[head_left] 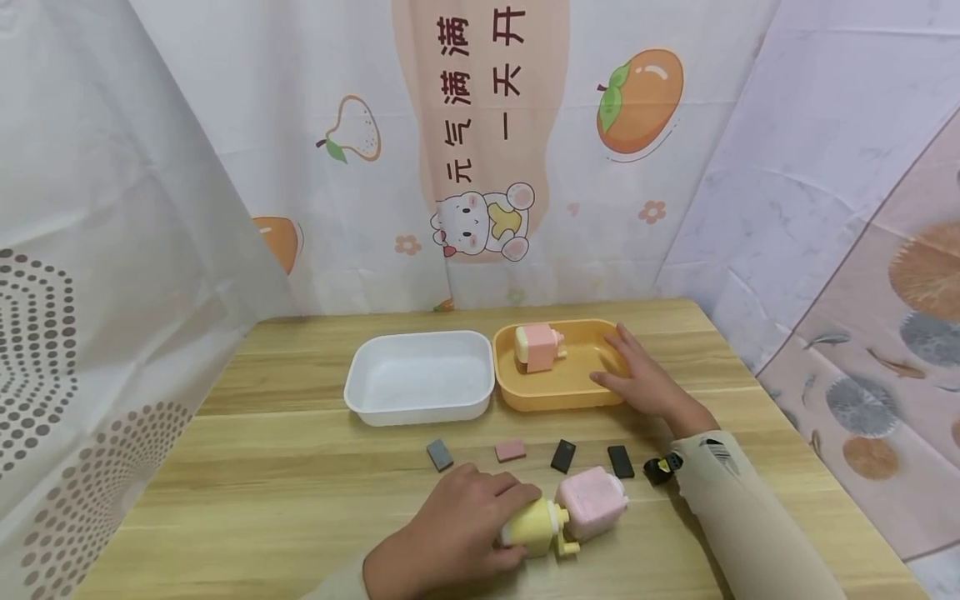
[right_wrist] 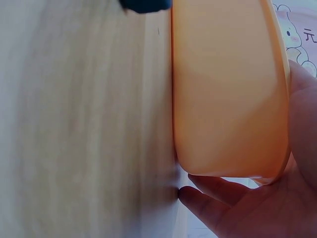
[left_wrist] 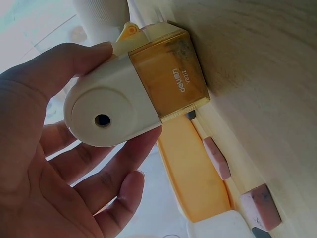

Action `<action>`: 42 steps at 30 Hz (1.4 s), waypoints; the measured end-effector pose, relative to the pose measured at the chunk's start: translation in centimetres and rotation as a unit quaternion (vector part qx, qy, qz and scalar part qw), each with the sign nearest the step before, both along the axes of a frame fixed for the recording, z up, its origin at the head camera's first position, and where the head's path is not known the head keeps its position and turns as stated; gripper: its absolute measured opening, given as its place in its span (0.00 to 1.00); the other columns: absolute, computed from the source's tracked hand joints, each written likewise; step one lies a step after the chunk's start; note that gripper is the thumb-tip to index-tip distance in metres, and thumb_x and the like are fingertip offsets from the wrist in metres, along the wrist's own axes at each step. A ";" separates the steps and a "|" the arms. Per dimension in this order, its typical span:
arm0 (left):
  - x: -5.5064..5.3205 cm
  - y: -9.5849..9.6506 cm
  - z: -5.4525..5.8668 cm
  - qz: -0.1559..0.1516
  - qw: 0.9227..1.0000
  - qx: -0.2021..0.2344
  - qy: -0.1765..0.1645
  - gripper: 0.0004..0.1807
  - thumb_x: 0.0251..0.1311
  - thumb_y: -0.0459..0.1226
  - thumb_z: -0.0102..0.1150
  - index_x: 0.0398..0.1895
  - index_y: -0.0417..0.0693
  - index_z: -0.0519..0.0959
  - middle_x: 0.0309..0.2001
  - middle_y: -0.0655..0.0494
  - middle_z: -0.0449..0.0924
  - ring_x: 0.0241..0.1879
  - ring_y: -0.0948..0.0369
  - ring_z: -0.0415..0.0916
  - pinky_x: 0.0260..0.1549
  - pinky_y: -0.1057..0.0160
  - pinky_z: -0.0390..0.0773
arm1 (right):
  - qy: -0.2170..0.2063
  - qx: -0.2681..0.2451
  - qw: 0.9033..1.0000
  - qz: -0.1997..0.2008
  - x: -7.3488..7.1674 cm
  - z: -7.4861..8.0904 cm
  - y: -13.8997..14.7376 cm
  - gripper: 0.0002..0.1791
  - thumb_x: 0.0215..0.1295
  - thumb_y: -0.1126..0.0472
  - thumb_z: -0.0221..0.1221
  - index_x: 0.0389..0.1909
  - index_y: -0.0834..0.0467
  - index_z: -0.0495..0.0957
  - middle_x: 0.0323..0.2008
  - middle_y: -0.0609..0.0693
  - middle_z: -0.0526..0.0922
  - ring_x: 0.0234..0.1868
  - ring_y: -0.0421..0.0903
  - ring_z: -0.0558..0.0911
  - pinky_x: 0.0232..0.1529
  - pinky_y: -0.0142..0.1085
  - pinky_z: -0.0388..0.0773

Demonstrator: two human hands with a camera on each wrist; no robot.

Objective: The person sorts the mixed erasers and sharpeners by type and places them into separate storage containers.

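Yellow pencil sharpener point(head_left: 529, 530) is sitting low over the near part of the wooden table point(head_left: 270, 500), where a person's left hand point(head_left: 468, 527) is grasping it, thumb along one side and fingers along the other. Its crank point(head_left: 567, 547) is facing right, beside a pink sharpener point(head_left: 592, 502); whether the two are touching is proving hard to tell. The right hand point(head_left: 645, 379) is holding the end of an orange tray point(head_left: 558, 402), thumb over the rim. By its looks, the yellow piece is promising to be light, stiff and rather slick, its see-through bin point(left_wrist: 171, 74) probably being the fragile part; the pale body point(left_wrist: 126, 104) is offering the surer hold. The left hand is hiding much of it from the head camera, its underside is escaping view, and the right wrist frame is cutting off a dark object point(right_wrist: 144, 5).
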State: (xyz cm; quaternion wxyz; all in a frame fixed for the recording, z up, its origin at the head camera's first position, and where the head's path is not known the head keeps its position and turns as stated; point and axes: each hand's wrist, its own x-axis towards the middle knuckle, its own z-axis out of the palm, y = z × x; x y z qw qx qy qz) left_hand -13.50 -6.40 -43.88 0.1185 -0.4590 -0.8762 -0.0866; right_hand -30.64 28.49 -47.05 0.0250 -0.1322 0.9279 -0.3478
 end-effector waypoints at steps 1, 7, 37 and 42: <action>0.0 0.0 0.0 0.000 1.000 0.000 -0.003 0.31 0.53 0.58 0.75 0.59 0.59 0.81 0.46 0.66 0.86 0.38 0.72 0.79 0.35 0.70 0.71 | 0.000 0.000 1.000 -0.001 0.0 0.0 0.0 0.53 0.71 0.37 0.61 0.83 0.59 0.47 0.84 0.55 0.29 0.83 0.68 0.39 0.75 0.71 0.44; 0.2 -0.1 0.0 0.004 1.000 -0.003 -0.018 0.30 0.55 0.57 0.74 0.60 0.60 0.80 0.47 0.67 0.85 0.40 0.73 0.78 0.37 0.68 0.72 | -0.002 -0.001 1.000 0.002 0.0 0.0 0.0 0.53 0.71 0.37 0.61 0.83 0.59 0.46 0.84 0.55 0.28 0.82 0.68 0.39 0.75 0.71 0.44; -0.3 -0.3 0.6 -0.008 1.000 0.016 0.006 0.29 0.52 0.57 0.75 0.57 0.60 0.83 0.46 0.67 0.87 0.39 0.71 0.81 0.35 0.70 0.72 | 0.001 0.005 1.000 -0.003 -0.1 0.2 -0.1 0.53 0.71 0.37 0.61 0.83 0.59 0.47 0.84 0.56 0.29 0.82 0.70 0.42 0.75 0.71 0.45; -0.3 -0.4 0.6 -0.002 1.000 0.016 0.008 0.29 0.52 0.57 0.75 0.57 0.60 0.83 0.47 0.66 0.87 0.41 0.70 0.82 0.36 0.68 0.74 | 0.001 0.003 1.000 0.000 -0.1 0.0 0.0 0.53 0.71 0.37 0.61 0.83 0.59 0.47 0.84 0.56 0.29 0.82 0.70 0.41 0.74 0.71 0.45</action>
